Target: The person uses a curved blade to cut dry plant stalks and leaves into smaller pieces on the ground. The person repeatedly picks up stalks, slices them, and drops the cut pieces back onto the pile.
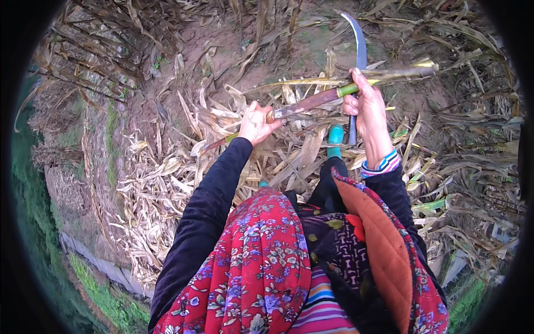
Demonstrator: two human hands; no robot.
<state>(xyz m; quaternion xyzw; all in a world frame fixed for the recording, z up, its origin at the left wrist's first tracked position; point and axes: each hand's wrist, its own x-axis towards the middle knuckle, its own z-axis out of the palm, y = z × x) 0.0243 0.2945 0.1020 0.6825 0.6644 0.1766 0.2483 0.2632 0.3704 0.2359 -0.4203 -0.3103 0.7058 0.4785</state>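
My left hand (pixel 259 123) is closed around a thick reddish-brown and green stalk (pixel 311 102), which looks like corn or cane. The stalk slants up to the right, and its pale end lies beyond my right hand (pixel 366 102). That hand grips a sickle, its curved metal blade (pixel 359 41) pointing away from me and its dark handle (pixel 352 131) showing below the fingers. The fingers and thumb of my right hand are also at the stalk, near its green joint. The stalk crosses over the base of the blade. Part of a thinner stalk (pixel 217 144) shows beyond my left hand.
Dry husks and leaves (pixel 154 200) cover the ground around my feet, one in a green boot (pixel 335 135). Dried standing stalks (pixel 100 50) rise at the upper left, with more dry leaves (pixel 475 167) at the right. A pale strip (pixel 104 267) borders green plants at the lower left.
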